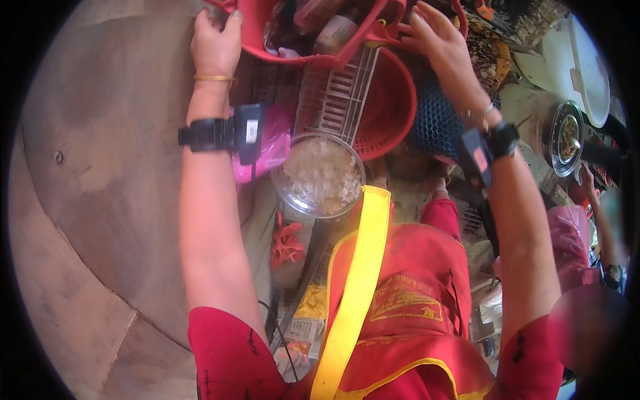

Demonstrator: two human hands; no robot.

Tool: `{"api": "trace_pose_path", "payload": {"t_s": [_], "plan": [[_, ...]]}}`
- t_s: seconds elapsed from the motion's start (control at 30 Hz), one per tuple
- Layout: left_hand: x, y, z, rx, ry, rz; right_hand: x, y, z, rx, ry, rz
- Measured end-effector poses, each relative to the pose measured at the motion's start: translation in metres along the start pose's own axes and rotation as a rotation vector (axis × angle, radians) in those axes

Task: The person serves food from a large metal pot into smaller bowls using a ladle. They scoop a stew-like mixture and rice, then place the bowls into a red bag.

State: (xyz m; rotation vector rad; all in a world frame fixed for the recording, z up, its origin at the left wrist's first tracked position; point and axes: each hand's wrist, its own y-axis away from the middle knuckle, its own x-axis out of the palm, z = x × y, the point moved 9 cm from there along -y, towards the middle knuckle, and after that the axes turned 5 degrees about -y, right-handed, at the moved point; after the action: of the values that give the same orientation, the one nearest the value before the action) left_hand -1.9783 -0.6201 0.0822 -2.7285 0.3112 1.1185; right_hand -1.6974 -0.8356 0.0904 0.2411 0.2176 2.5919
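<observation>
A red tote bag (290, 59) is at the top of the view, its mouth facing me. Inside lie a jar-like container (336, 34) with a pale label and some plastic-wrapped contents. My left hand (217, 45) holds the bag at its left side, by what looks like a red strap; the fingertips are partly hidden. At the right side my right hand (440, 42) has its fingers around the red handle. Below the bag sits a round clear tub (322, 175) of whitish, crumbly pieces, next to a pink plastic bag (265, 150).
A metal surface (115, 125) spans the left. Under the bag are a pale slotted crate (340, 95) and a red plastic basket (390, 110). A blue mesh container (435, 117) stands right of them. Another person's arm (602, 225) shows at far right, near a steel strainer (567, 137).
</observation>
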Motion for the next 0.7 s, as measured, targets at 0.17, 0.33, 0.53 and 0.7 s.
{"api": "trace_pose_path", "payload": {"t_s": [0.17,0.33,0.53,0.7], "plan": [[-0.022,0.031,-0.041,0.034,0.086,-0.06,-0.064,0.085,-0.006,-0.152,0.201,-0.249],[-0.052,0.104,-0.102,0.1,0.136,-0.127,-0.075,0.203,-0.1,0.305,0.333,-0.068],[-0.021,0.307,-0.039,-0.532,0.521,0.068,-0.019,0.276,-0.173,0.448,0.251,0.119],[-0.009,0.449,0.085,-1.098,0.407,-0.147,-0.004,0.254,-0.182,0.362,0.239,0.096]]}}
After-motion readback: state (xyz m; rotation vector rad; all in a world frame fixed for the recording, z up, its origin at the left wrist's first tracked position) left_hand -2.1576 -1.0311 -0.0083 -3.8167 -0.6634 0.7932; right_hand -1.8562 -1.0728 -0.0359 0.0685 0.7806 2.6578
